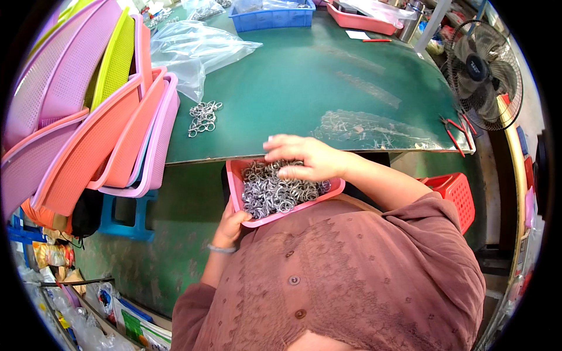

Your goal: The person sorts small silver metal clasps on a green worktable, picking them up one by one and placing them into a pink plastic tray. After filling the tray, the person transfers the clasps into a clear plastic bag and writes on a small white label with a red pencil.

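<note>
A pink plastic basket (235, 181) rests at my lap just under the table's near edge, filled with many small silver metal rings (272, 196). My left hand (233, 223) grips the basket's lower left corner, thumb over the rim. Above the heap hovers my right hand (307, 157), its fingers stretched out and the thumb apart from them; nothing shows between them. Whether its fingertips touch the rings cannot be told. A small loose pile of similar rings (204, 119) lies on the green table (269, 99), near its left front edge.
Stacked pink, orange and green baskets (117, 128) crowd the left side. Clear plastic bags (196, 52) and a blue tray (272, 17) occupy the table's back. Red-handled pliers (453, 133) lie at the right corner, near a fan (481, 70). A red basket (453, 196) stands right of me.
</note>
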Motion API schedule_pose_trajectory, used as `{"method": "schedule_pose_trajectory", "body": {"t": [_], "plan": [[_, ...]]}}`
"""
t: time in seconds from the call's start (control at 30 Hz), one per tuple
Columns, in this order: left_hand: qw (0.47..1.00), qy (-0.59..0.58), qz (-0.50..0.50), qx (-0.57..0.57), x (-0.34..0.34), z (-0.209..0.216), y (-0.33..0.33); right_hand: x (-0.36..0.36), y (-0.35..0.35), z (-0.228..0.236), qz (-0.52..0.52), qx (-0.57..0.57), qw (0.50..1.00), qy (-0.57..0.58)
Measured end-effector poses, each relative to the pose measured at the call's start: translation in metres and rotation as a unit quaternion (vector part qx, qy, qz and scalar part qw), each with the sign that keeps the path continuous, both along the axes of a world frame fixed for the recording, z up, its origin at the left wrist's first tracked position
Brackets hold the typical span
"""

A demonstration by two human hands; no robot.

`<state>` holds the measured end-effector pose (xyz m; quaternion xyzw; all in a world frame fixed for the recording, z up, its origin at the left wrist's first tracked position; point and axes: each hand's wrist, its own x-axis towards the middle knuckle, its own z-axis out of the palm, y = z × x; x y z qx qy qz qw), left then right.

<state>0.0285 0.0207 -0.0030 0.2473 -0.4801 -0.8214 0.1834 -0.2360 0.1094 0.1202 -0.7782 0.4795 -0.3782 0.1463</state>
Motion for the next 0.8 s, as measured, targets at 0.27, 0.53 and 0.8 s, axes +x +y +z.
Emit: {"method": "schedule_pose_trajectory", "body": {"t": [0.27,0.53,0.8], "plan": [[0.999,0.026,0.034,0.009,-0.002,0.010,0.007,0.020,0.031,0.006,0.043,0.042,0.998,-0.019],[0.994,0.010,0.102,0.026,0.027,0.000,0.013,-0.026,0.090,-0.044,-0.353,0.272,0.893,-0.058],[0.978,-0.064,0.185,0.064,0.093,0.025,0.037,0.014,0.044,-0.101,-0.164,0.444,0.799,-0.370]]}}
